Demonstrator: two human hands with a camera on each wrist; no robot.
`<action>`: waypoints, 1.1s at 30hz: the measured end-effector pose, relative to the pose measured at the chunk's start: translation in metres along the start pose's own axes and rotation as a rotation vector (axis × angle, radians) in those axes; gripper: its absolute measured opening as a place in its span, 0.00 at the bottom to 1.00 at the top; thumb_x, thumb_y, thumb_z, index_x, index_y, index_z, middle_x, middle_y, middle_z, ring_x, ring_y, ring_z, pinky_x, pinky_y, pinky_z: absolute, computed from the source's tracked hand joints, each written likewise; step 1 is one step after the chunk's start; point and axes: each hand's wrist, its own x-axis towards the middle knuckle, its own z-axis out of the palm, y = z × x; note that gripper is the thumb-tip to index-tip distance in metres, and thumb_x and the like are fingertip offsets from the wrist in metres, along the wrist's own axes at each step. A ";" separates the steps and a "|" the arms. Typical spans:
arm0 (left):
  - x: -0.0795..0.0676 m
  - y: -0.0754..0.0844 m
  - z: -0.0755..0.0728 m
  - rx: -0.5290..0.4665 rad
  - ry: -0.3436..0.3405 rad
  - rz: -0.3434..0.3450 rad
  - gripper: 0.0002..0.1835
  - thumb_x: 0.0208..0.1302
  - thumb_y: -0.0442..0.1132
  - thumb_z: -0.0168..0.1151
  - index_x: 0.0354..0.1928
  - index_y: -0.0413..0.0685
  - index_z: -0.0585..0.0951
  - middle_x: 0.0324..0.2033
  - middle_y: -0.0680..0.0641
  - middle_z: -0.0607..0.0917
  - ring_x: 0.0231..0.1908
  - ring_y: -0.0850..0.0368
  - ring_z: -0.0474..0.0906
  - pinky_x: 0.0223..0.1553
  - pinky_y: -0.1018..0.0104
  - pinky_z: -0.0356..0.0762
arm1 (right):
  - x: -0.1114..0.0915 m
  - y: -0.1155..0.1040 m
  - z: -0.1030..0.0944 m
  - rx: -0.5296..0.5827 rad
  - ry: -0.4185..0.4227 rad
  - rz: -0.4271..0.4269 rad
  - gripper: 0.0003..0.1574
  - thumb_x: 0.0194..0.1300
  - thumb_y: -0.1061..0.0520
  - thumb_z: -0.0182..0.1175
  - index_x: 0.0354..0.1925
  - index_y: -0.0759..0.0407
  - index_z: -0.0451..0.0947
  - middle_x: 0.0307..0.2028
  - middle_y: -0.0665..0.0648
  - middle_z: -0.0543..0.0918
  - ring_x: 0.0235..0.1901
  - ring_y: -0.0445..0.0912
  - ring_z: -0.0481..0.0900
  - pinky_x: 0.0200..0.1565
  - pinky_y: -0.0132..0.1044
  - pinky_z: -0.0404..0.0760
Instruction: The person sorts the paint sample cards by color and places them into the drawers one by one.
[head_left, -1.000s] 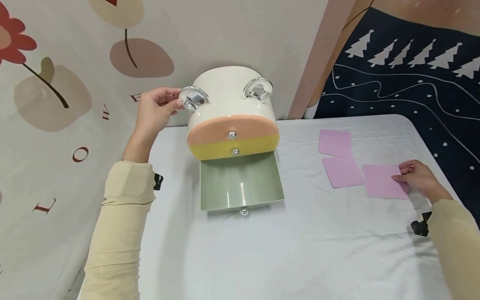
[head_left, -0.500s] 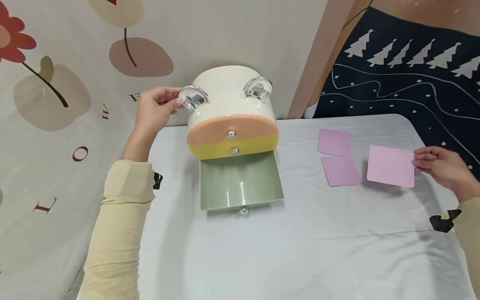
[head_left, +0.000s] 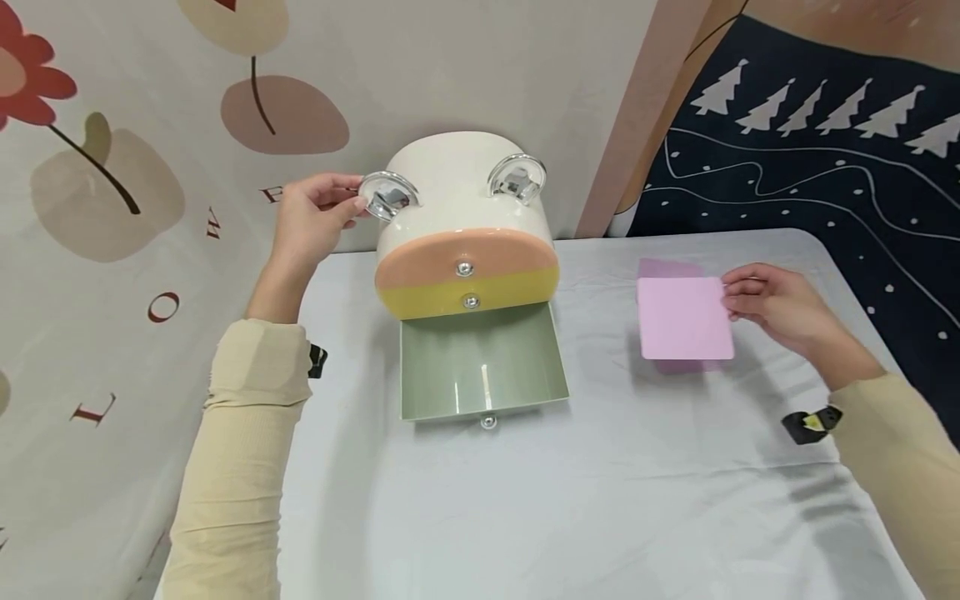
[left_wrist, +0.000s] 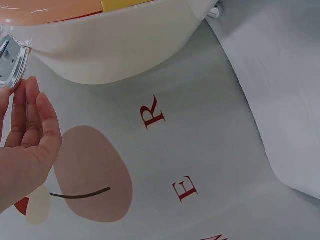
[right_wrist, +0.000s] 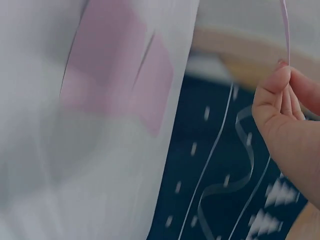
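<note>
My right hand [head_left: 776, 304] pinches a square pink card [head_left: 686, 318] by its right edge and holds it above the table. In the right wrist view that card [right_wrist: 286, 30] appears edge-on between thumb and fingers. Beneath it lie two more pink cards [right_wrist: 107, 60], mostly covered by the held one in the head view. With thumb and fingers, my left hand [head_left: 311, 212] grips the shiny round ear [head_left: 388, 197] on the left of a cream storage box [head_left: 457, 179]. The box's bottom green drawer [head_left: 483, 367] is pulled out, with nothing inside.
Orange [head_left: 420, 265] and yellow [head_left: 427, 302] drawers with clear knobs sit closed above the green one. A second shiny ear [head_left: 517, 179] rises at the box's right. Printed cloth [head_left: 525, 75] hangs behind the white-covered table [head_left: 570, 500]; dark tree-patterned fabric [head_left: 750, 192] lies beyond its right side.
My right hand has lifted one pink card off the table, then carried it left over the other two. My left hand stays on the ear; the box and drawer have not moved.
</note>
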 end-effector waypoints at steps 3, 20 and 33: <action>0.000 0.000 0.000 -0.007 0.000 0.001 0.14 0.59 0.34 0.61 0.48 0.41 0.80 0.33 0.53 0.81 0.33 0.60 0.79 0.33 0.77 0.75 | 0.005 -0.001 0.026 0.000 -0.056 0.006 0.14 0.60 0.78 0.47 0.41 0.66 0.69 0.30 0.51 0.79 0.29 0.39 0.76 0.31 0.28 0.78; 0.000 0.000 0.000 -0.005 0.002 0.004 0.14 0.59 0.34 0.61 0.48 0.41 0.80 0.33 0.52 0.81 0.33 0.61 0.79 0.33 0.77 0.75 | 0.027 -0.003 0.162 -0.142 -0.137 0.093 0.15 0.59 0.76 0.52 0.46 0.78 0.64 0.30 0.57 0.74 0.26 0.39 0.74 0.31 0.29 0.78; 0.001 -0.002 0.001 0.006 0.002 0.016 0.14 0.60 0.33 0.60 0.48 0.42 0.80 0.33 0.51 0.81 0.31 0.63 0.77 0.33 0.77 0.75 | 0.036 0.012 0.213 -0.178 -0.152 0.081 0.11 0.59 0.76 0.53 0.42 0.75 0.67 0.26 0.56 0.74 0.22 0.41 0.74 0.26 0.29 0.77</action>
